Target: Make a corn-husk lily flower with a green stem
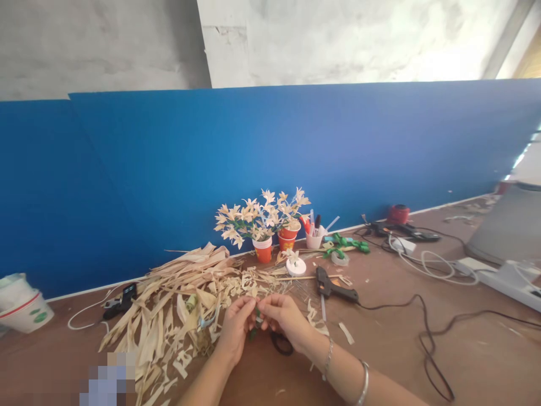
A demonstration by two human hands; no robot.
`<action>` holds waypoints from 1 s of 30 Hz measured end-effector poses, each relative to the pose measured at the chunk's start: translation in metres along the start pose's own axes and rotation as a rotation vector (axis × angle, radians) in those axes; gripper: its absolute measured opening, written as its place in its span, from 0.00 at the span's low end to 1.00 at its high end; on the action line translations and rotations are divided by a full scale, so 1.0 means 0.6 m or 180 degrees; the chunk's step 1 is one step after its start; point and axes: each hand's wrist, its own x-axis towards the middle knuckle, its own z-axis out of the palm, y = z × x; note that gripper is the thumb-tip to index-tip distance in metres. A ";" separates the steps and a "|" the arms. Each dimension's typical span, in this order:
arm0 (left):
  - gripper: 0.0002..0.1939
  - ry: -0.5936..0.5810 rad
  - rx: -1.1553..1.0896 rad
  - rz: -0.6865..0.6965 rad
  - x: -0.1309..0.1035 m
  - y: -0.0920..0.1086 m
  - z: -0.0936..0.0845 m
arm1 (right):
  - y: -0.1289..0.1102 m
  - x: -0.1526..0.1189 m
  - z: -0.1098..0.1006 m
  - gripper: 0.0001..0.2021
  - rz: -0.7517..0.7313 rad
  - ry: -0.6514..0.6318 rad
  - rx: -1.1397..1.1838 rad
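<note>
My left hand (237, 327) and my right hand (285, 318) meet at the front middle of the table, fingertips pinched close together. Between them is a small green piece (258, 317), partly hidden by the fingers; both hands seem to grip it. Black scissor handles (282, 343) lie beneath my right hand. Left of the hands spreads a heap of dry pale husks (160, 321) with cut scraps. Behind the hands, pale handmade flowers (249, 217) stand in red paper cups (264, 251). A single flower sits on a white round base (296, 267).
A black glue gun (338, 288) lies right of the hands, its cord trailing right. Farther back are a white cup of pens (313, 239), green tape (346, 243) and a power strip (502, 282). Paper bowls (26, 310) stand far left. A blue partition (169, 169) runs behind.
</note>
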 end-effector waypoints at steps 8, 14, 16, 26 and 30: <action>0.14 0.0139 0.0234 0.0052 0.000 -0.001 0.001 | -0.003 -0.002 0.004 0.18 -0.0119 0.0053 -0.0300; 0.15 0.0221 0.0256 0.0085 0.002 -0.004 -0.002 | -0.005 -0.003 0.007 0.18 -0.0072 0.0107 -0.0329; 0.15 0.0224 0.0286 0.0104 0.002 -0.004 -0.002 | -0.004 -0.002 0.007 0.18 -0.0077 0.0112 -0.0322; 0.13 0.0159 0.0260 0.0064 0.000 0.003 0.003 | 0.000 -0.001 0.007 0.18 -0.0097 0.0157 -0.0282; 0.13 0.0097 0.0208 0.0025 -0.002 0.002 0.004 | 0.000 -0.001 0.005 0.19 -0.0054 0.0188 -0.0234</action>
